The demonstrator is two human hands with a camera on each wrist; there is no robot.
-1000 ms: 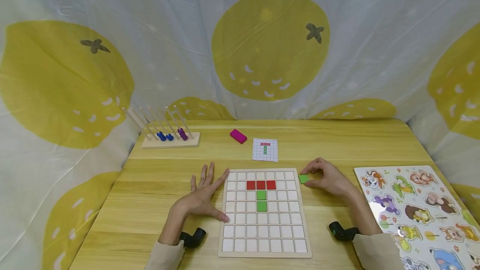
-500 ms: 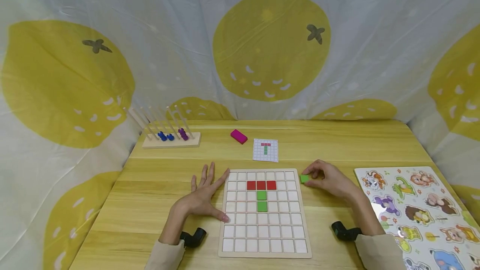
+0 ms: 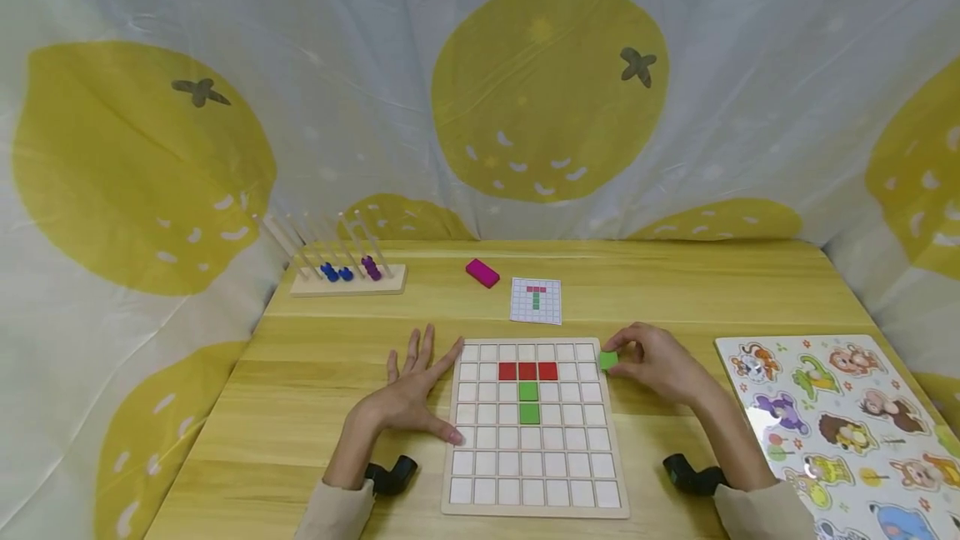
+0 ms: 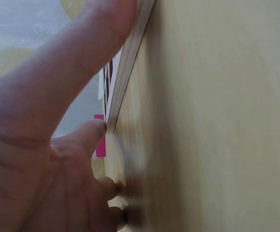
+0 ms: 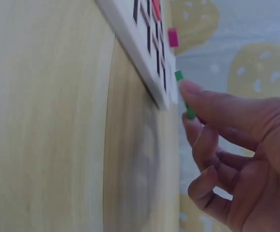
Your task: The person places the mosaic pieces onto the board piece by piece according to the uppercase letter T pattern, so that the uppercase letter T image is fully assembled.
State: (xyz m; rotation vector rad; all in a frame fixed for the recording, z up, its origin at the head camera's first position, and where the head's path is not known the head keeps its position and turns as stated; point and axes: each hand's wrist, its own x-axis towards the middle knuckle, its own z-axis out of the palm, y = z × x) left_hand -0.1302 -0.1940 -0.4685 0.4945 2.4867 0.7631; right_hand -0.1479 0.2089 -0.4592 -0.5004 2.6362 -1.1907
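A wooden grid board lies in front of me, with three red tiles in a row and two green tiles in a column below the middle one. My left hand is spread at the board's left edge, its index finger and thumb touching the rim. Beyond the board's upper right corner, my right hand pinches a green tile between thumb and fingers. In the right wrist view that green tile is held above the table, partly hidden by the thumb.
Behind the board lies a pattern card showing a red and green T. Left of it are a magenta block and a peg stand with blue and purple beads. An animal puzzle board lies at the right.
The right hand keeps its pinch on the green tile, whose tilt shifts slightly. The left hand stays at the board's edge. The whole head view has drifted a little.
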